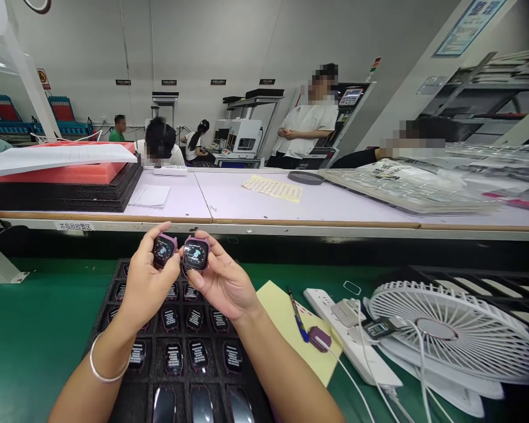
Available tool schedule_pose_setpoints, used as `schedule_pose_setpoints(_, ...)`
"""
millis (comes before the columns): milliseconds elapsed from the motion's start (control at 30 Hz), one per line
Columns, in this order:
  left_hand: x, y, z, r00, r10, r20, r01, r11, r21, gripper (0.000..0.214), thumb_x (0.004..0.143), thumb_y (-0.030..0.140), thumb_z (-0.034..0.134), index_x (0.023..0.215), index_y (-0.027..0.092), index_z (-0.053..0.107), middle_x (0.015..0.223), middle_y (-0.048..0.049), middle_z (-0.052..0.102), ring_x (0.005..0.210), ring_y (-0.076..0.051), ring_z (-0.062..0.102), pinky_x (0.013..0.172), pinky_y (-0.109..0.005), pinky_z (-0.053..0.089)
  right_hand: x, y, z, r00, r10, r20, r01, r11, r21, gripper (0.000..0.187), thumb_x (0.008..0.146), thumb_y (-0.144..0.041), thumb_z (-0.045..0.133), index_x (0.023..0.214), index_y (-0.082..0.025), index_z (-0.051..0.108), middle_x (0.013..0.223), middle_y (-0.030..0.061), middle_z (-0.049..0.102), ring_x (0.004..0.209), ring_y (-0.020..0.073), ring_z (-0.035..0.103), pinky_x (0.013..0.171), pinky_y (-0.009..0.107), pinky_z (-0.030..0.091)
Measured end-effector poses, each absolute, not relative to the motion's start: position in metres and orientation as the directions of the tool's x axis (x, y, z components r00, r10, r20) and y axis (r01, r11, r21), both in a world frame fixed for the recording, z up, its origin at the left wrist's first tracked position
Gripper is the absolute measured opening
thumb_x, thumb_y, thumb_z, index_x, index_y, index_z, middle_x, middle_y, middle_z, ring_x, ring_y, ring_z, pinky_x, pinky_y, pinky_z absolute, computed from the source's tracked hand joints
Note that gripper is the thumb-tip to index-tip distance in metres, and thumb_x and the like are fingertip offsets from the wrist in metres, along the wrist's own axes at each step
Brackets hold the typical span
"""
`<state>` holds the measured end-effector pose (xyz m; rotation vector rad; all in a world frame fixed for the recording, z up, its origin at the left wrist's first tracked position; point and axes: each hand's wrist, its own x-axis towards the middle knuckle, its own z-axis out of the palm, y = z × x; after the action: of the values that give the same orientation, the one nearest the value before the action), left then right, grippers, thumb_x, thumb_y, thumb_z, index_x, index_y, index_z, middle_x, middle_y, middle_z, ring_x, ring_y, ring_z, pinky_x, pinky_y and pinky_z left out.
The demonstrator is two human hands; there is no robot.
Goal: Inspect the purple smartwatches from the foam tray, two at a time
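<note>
Over the far end of a black foam tray [132, 399], two purple watches [196, 254] are held up side by side, their dark screens lit with a dial. At nine o'clock, one is clamped between the thumb and fingers [150, 235] of the left hand [147, 285]; at three o'clock, the other is pinched by its edges in the fingers of the right hand [227, 282]. A white bracelet [93, 364] is worn on the left wrist.

At six o'clock from the pair, the tray's compartments are filled with more watches, many lit with lines of white text; in the nearest row, glossy dark screens are seen. The tray is carried by a green counter [35, 341].

Toward four o'clock, a yellow sheet [268, 294] is laid out, with a pen [297, 314] and a purple case [320, 339] joined to a white cable resting on it. Just past these, a white power strip [381, 373] is set down, and near it a white fan [458, 329].

Across twelve o'clock, a pale raised shelf [180, 200] is seen. A stack of red and black foam [62, 197] is piled on it at ten o'clock, and a sticker sheet [273, 188] is spread at two, where a person [308, 123] is seen standing beyond.
</note>
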<state>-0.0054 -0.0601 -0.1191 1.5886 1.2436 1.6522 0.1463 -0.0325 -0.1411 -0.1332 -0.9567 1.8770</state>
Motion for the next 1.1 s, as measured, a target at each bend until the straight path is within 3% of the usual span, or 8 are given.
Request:
schedule_pose_setpoints(367,-0.0056,-0.0647,-0.1157,-0.195,0.849,0.491,0.15,-0.469,0.87,0.05,0.078,0.024,0.067,0.127,0.017,0.06,0.08,0.0027,0.059,0.064,-0.009,0.052,0.059,-0.02,0.046,0.1473,-0.0337,-0.1389,-0.491,0.792,0.363,-0.75,-0.172,-0.639,0.033,0.084,-0.03,0.082,0.114,-0.029,0.068,0.102,0.0039,0.076,0.058,0.009,0.061,0.06,0.024,0.047)
schedule_pose_setpoints(1100,-0.0052,-0.0614,-0.1222,-0.16,0.85,0.501,0.161,-0.478,0.863,0.049,0.082,0.026,0.067,0.13,0.019,0.058,0.089,0.0008,0.061,0.071,-0.01,0.058,0.067,-0.022,0.049,0.1457,-0.0353,-0.1418,-0.478,0.801,0.36,-0.73,-0.134,-0.67,0.036,0.084,-0.033,0.079,0.116,-0.028,0.063,0.102,0.0046,0.072,0.056,0.0096,0.056,0.06,0.027,0.044)
